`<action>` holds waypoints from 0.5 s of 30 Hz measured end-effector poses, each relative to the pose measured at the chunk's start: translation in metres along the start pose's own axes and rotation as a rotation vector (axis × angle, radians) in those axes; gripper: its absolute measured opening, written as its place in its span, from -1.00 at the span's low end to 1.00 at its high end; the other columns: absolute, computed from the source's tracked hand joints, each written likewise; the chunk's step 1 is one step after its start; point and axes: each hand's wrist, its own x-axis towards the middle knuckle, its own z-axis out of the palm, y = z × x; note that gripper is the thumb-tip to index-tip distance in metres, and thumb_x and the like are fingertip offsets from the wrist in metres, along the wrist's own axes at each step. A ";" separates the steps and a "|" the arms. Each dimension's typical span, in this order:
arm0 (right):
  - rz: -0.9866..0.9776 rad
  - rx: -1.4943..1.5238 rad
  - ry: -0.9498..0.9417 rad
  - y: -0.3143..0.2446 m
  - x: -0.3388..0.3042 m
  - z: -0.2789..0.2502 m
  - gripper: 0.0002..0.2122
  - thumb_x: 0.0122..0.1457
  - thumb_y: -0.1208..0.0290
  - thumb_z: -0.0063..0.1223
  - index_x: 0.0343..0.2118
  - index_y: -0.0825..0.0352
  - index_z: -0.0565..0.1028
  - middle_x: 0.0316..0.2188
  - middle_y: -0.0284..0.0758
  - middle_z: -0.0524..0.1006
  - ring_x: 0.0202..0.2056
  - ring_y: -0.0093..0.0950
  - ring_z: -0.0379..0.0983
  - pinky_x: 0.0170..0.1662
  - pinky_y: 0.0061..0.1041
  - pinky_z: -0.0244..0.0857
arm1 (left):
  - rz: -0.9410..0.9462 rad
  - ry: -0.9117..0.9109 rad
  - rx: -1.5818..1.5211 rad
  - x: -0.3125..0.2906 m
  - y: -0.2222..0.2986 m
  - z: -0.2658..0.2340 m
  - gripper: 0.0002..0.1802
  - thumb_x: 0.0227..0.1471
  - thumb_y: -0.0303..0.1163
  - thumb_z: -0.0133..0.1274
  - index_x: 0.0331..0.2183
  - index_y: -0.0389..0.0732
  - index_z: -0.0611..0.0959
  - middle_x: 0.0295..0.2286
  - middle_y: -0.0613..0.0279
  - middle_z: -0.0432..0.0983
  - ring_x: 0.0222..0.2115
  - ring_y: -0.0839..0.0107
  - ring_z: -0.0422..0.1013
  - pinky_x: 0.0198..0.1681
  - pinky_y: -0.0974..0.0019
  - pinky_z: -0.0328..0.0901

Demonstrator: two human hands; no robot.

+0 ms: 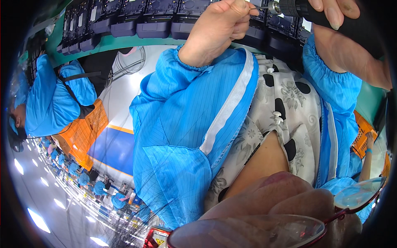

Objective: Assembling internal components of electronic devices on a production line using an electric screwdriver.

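My left hand is closed with its fingertips pinched together at the top of the view. Whatever sits in that pinch is too small to make out. Its fingertips are right beside the thin metal bit of a black power screwdriver. My right hand is wrapped round the body of this screwdriver, with the bit pointing left toward my left hand. Several dark plastic housings stand in a row beyond and under my hands. Part of the row is hidden by my hands.
The housings rest on a green bench surface. On the left, a co-worker in a blue coat is close to an orange crate. Another orange crate is at the right, with another person's hand at it.
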 end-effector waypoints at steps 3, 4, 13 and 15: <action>0.003 -0.002 0.002 0.001 0.000 0.001 -0.46 0.27 -0.12 0.05 -0.02 0.33 0.36 -0.41 -0.31 0.54 -0.53 -0.45 0.49 -0.34 -0.35 0.43 | -0.007 0.035 0.059 0.000 0.001 0.000 -0.69 0.41 -0.21 -0.08 -0.26 -0.26 0.54 -0.61 0.48 0.18 -0.63 0.65 0.03 -0.57 0.53 -0.01; 0.003 -0.002 0.002 0.000 0.000 0.002 -0.46 0.27 -0.13 0.05 -0.02 0.33 0.36 -0.41 -0.31 0.54 -0.53 -0.45 0.49 -0.34 -0.35 0.43 | -0.009 0.035 0.058 0.000 0.000 0.000 -0.69 0.41 -0.21 -0.08 -0.26 -0.26 0.54 -0.61 0.48 0.18 -0.63 0.65 0.03 -0.57 0.53 -0.01; 0.017 -0.041 -0.005 -0.010 -0.001 0.004 -0.46 0.28 -0.13 0.04 -0.01 0.33 0.36 -0.40 -0.31 0.55 -0.52 -0.44 0.50 -0.33 -0.34 0.43 | 0.066 0.108 0.357 0.000 0.000 0.007 -0.64 0.38 -0.11 -0.02 -0.27 -0.24 0.59 -0.63 0.56 0.20 -0.63 0.71 0.05 -0.58 0.55 -0.04; 0.023 -0.018 -0.017 -0.008 0.000 0.006 -0.46 0.28 -0.13 0.03 -0.01 0.33 0.36 -0.40 -0.31 0.55 -0.52 -0.44 0.50 -0.32 -0.34 0.43 | 0.120 0.071 0.369 -0.004 -0.001 0.003 -0.61 0.38 -0.08 -0.02 -0.21 -0.25 0.61 -0.62 0.59 0.21 -0.63 0.73 0.04 -0.58 0.56 -0.06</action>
